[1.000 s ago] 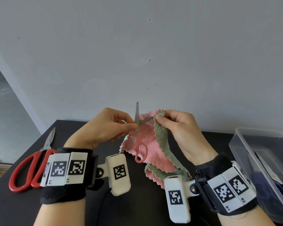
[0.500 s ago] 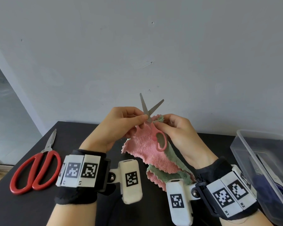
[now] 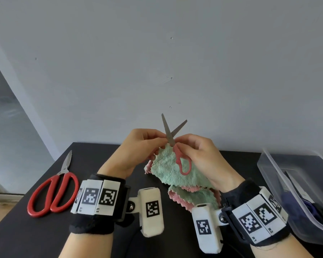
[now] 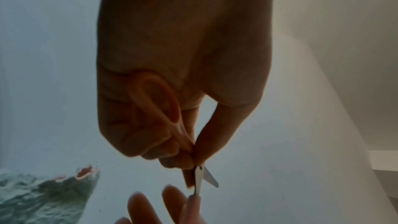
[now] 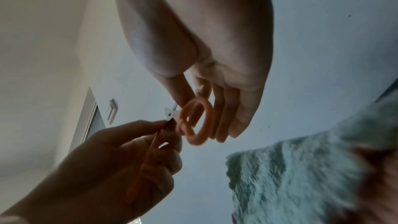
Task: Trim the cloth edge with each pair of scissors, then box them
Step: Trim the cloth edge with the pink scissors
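I hold small pink-handled scissors (image 3: pixel 168 131) up between both hands, with the blades spread and pointing upward. My left hand (image 3: pixel 162 140) grips them, one handle loop (image 4: pixel 181 135) lying against its curled fingers, thumb and fingers pinching at the pivot. My right hand (image 3: pixel 177 144) pinches them just below the pivot, and the other loop (image 5: pixel 206 113) hangs in front of its fingers. The green and pink cloth (image 3: pixel 162 168) hangs under the hands, green side towards me. It shows blurred in both wrist views, and I cannot tell which hand holds it.
Large red-handled scissors (image 3: pixel 66 164) lie shut on the black table (image 3: pixel 93 157) at the left. A clear plastic box (image 3: pixel 272 175) with dark things inside stands at the right edge. A grey wall rises right behind the table.
The pink scissors have risen off the cloth edge and turned blades-up. My right hand has left the cloth edge and taken hold of the scissors. The cloth now shows its green side.
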The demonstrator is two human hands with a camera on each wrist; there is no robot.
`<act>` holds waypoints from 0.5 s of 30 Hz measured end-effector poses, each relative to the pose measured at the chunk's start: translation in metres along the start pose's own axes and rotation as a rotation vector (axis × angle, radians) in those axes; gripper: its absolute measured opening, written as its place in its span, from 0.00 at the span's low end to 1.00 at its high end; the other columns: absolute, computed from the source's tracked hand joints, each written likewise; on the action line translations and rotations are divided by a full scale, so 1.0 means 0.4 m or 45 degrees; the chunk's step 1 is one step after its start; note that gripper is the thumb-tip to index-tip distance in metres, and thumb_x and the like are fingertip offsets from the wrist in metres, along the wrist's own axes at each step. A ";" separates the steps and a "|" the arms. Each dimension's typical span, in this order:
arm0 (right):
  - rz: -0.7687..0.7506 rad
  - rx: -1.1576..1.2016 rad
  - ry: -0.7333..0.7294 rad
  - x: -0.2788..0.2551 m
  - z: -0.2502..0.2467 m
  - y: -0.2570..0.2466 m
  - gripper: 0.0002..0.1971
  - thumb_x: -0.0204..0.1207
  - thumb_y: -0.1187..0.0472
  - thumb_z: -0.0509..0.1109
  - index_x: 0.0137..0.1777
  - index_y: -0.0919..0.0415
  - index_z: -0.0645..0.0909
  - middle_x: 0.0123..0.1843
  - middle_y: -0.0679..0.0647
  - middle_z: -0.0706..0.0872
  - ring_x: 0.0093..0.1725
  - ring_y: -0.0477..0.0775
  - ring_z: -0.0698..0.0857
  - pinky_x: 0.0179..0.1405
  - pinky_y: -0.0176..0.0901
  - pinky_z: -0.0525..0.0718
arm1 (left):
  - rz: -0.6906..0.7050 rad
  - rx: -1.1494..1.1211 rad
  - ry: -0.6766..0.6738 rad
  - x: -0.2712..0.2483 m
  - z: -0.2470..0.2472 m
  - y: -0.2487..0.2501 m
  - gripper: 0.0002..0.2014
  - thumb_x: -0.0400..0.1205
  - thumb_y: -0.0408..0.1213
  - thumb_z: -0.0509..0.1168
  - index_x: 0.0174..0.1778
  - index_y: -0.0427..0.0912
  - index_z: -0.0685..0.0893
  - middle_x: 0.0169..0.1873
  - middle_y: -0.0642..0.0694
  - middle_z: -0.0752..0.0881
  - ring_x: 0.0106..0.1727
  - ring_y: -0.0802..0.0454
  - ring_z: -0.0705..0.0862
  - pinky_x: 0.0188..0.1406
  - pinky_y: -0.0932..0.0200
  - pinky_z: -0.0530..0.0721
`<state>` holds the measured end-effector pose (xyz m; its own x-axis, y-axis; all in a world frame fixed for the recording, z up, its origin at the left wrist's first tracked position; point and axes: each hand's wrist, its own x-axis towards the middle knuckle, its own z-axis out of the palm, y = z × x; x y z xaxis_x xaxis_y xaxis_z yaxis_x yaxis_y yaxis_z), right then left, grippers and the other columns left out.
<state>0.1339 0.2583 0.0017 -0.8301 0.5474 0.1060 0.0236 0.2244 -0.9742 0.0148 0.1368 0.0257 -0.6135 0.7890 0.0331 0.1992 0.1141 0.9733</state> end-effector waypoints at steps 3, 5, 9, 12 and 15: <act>-0.025 -0.033 -0.015 -0.019 0.009 -0.008 0.09 0.83 0.62 0.66 0.50 0.58 0.89 0.46 0.52 0.92 0.49 0.47 0.89 0.59 0.43 0.85 | -0.035 0.006 0.052 -0.018 -0.018 0.002 0.09 0.81 0.29 0.64 0.41 0.41 0.89 0.25 0.43 0.78 0.25 0.53 0.71 0.20 0.65 0.63; -0.058 -0.052 -0.039 -0.036 0.012 -0.022 0.07 0.80 0.59 0.70 0.50 0.58 0.90 0.45 0.52 0.92 0.49 0.45 0.89 0.56 0.38 0.84 | -0.044 -0.017 0.071 -0.030 -0.025 0.005 0.10 0.81 0.29 0.64 0.39 0.42 0.90 0.31 0.37 0.76 0.25 0.53 0.73 0.25 0.60 0.63; -0.077 -0.029 -0.026 -0.072 0.007 -0.058 0.09 0.73 0.62 0.77 0.51 0.65 0.90 0.39 0.58 0.92 0.37 0.45 0.89 0.38 0.29 0.83 | -0.072 -0.087 0.077 -0.060 -0.027 0.021 0.16 0.81 0.27 0.63 0.32 0.45 0.92 0.33 0.37 0.76 0.27 0.52 0.75 0.33 0.54 0.66; -0.081 0.045 0.012 -0.098 0.003 -0.087 0.08 0.71 0.68 0.77 0.50 0.68 0.89 0.38 0.59 0.91 0.33 0.46 0.89 0.37 0.31 0.86 | -0.085 -0.105 0.095 -0.090 -0.027 0.040 0.13 0.81 0.27 0.64 0.36 0.43 0.90 0.32 0.40 0.83 0.35 0.46 0.76 0.39 0.48 0.71; -0.091 0.095 0.064 -0.127 -0.006 -0.109 0.08 0.69 0.70 0.78 0.48 0.68 0.89 0.35 0.57 0.91 0.33 0.46 0.89 0.36 0.32 0.86 | -0.056 -0.047 0.105 -0.125 -0.031 0.059 0.06 0.80 0.28 0.67 0.41 0.38 0.89 0.30 0.46 0.88 0.40 0.44 0.78 0.39 0.52 0.76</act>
<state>0.1764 0.2227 0.0391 -0.7992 0.5722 0.1839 -0.0777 0.2050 -0.9757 0.0407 0.0927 0.0500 -0.6824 0.7309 0.0070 0.1431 0.1242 0.9819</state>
